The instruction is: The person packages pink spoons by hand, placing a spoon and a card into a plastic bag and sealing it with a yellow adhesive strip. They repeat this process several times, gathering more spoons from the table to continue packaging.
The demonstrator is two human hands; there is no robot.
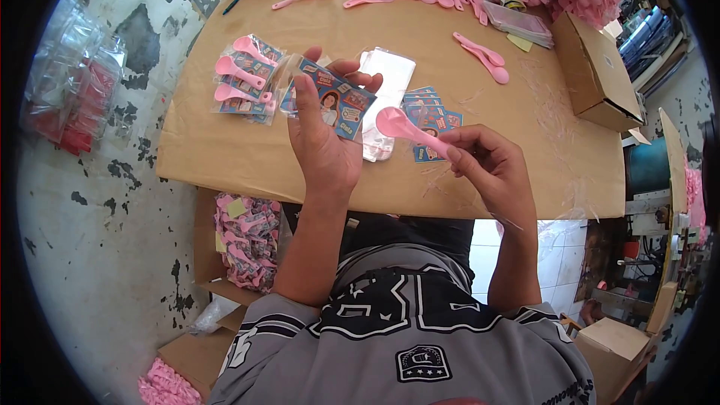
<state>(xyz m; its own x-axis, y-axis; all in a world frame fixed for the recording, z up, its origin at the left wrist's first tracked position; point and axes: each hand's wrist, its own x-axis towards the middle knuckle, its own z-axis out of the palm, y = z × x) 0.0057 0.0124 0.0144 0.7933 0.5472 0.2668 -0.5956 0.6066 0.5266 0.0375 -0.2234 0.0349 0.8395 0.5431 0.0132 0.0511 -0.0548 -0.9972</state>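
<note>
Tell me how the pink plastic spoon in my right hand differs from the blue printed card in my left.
The pink plastic spoon is plain, while the blue printed card carries lettering and a person's picture. The spoon has a rounded bowl and narrow handle; the card is flat and rectangular. Your right hand pinches the spoon's handle; the card rests against your left hand. Both are off the table.

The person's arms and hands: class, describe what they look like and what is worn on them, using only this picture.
The left hand and right hand wear no gloves. Both forearms are bare. The short grey sleeves have black and white bands, and the left one also bears a white marking.
</note>
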